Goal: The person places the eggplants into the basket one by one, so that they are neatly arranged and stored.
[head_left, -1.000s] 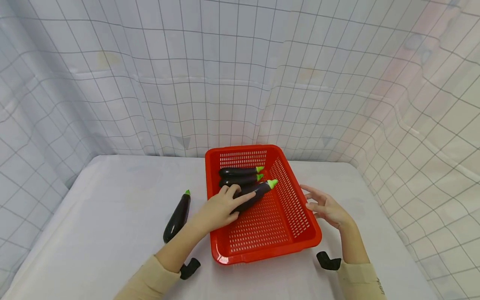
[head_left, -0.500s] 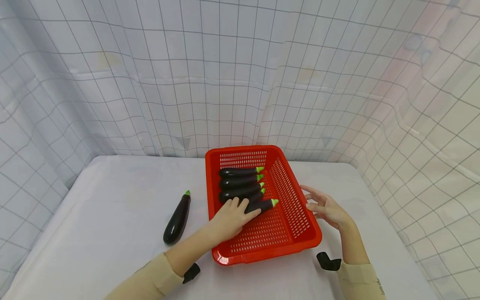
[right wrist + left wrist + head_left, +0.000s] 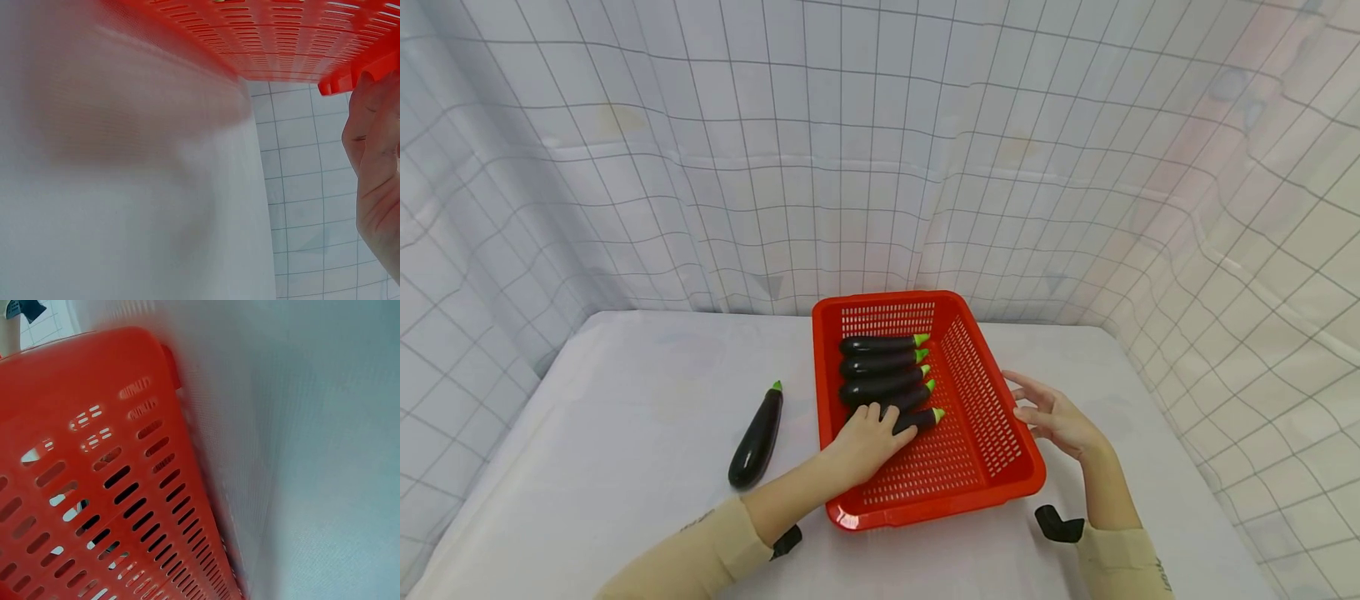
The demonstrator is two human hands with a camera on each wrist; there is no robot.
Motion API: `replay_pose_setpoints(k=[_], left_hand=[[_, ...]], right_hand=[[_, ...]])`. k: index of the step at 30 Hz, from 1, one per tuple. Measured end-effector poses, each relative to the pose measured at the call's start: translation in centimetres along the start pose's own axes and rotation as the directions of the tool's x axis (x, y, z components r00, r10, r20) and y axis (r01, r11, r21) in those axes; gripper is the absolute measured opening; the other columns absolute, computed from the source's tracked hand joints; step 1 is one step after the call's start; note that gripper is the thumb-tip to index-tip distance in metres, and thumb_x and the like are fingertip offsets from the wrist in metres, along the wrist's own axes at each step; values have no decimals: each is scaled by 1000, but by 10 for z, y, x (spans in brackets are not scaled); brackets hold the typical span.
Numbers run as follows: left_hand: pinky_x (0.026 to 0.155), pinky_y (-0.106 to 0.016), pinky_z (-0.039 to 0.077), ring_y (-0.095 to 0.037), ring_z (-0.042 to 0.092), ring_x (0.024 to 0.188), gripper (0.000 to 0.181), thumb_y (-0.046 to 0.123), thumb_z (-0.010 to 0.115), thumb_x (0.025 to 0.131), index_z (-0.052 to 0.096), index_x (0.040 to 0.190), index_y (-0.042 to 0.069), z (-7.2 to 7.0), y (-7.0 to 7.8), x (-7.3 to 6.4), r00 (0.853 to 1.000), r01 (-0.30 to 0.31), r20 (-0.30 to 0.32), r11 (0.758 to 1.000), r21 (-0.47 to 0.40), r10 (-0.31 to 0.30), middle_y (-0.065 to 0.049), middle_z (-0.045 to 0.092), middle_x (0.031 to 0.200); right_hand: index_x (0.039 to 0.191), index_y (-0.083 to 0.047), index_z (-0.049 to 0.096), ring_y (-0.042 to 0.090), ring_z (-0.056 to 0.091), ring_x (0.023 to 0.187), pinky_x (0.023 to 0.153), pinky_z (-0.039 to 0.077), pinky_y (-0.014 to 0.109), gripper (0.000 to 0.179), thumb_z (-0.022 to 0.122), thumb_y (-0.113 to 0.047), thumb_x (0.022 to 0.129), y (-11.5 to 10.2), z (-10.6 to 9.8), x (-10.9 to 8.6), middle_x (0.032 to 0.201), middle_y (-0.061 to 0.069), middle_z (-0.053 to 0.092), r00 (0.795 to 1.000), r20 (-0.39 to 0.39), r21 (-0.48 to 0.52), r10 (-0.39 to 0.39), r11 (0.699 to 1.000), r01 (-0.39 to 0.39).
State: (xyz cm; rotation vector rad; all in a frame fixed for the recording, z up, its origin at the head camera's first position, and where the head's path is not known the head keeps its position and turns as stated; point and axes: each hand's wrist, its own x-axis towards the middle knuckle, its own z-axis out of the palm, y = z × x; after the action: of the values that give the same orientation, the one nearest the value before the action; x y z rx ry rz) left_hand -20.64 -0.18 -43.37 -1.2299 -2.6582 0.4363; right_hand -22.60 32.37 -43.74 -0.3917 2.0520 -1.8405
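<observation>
A red perforated plastic basket [image 3: 936,503] holds several dark eggplants [image 3: 880,387] with green stem ends, lying side by side in a row. My left hand [image 3: 867,443] reaches into it, fingers curled over the nearest eggplant [image 3: 919,421], whose left part is hidden under the hand. Outside the basket's right side, my right hand [image 3: 1062,423] touches the rim with loosely extended fingers. The right wrist view shows this hand [image 3: 375,181] beside the basket wall [image 3: 281,37]. Only the basket's outer wall [image 3: 75,369] fills the left wrist view; the left hand's grip is out of sight there.
Left of the basket, another eggplant [image 3: 756,437] lies on the white-covered table [image 3: 647,417]. A black wrist mount [image 3: 1058,523] sits by the right wrist. White gridded curtains [image 3: 880,167] hang behind and at both sides.
My left hand has brought its eggplant toward the basket's near side and lowered it in front of the row, then shifted it slightly left. The right hand and the basket have stayed put.
</observation>
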Motion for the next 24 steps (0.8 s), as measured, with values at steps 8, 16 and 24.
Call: replay_pose_setpoints(k=[8,16,24], left_hand=[[79,-31,48,-24,50,89,77,37,83,61,47,128,28,-1,3,0,995,47,87,999,-27,-44,-9,50,109],[78,-28,47,-20,49,95,86,37,81,62,38,137,32,-3,5,-1,983,43,176,997,69,-54,-5,48,114],[78,-26,46,-17,47,97,94,37,81,62,31,141,35,-4,5,-1,969,34,240,991,130,-65,-1,46,118]], right_hand=[[143,-6,26,19,62,86,68,53,38,57,49,-2,92,-1,1,0,111,14,50,1000,-3,-9,1,1000,-1],[144,-6,25,20,62,87,68,53,39,57,49,-1,92,0,1,-1,111,13,51,1000,0,3,-4,1000,4],[144,-5,25,20,62,87,68,53,39,57,49,-1,92,0,1,0,111,13,51,1000,6,6,-6,1000,6]])
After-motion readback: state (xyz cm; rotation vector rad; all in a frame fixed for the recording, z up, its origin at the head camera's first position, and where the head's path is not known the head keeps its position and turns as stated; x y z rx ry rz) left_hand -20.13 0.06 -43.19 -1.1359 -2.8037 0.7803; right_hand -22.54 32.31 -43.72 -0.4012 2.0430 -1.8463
